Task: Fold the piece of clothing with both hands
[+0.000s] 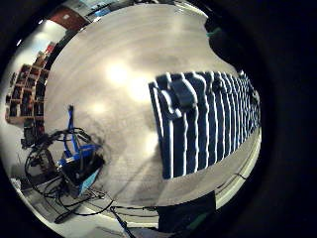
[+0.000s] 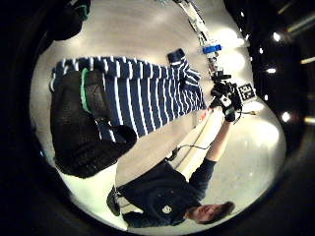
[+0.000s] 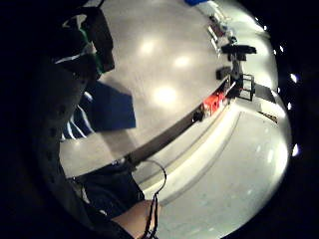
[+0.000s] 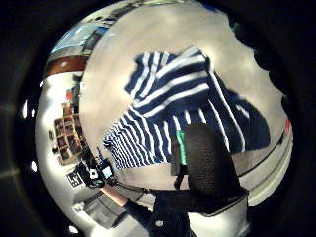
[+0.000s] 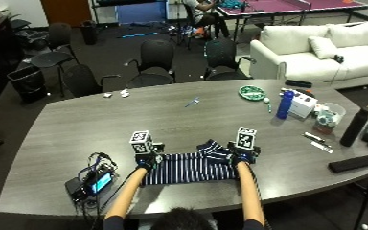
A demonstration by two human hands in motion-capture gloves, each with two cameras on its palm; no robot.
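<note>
Shirt (image 5: 193, 167) runs lengthwise between my hands; left hand (image 5: 148, 161) and right hand (image 5: 243, 157) sit at its ends; finger state unclear.

The outside view looks down from behind the person's head. Four palm views sit close above the worktop (image 5: 171, 115). All share the striped garment (image 5: 190, 168).

- Large grey wood-grain conference table (image 5: 107, 124) with rounded corners occupies the centre of the room.
- Several black office chairs (image 5: 155, 57) stand along the table's far side.
- White upholstered sofa (image 5: 311, 50) stands at the far right on a dark floor (image 5: 107, 45).
- Purple-topped table (image 5: 286, 7) stands behind the sofa.
- Black waste bin (image 5: 26, 79) stands at the far left.
- Brown door (image 5: 66, 10) is set in the back wall.
</note>
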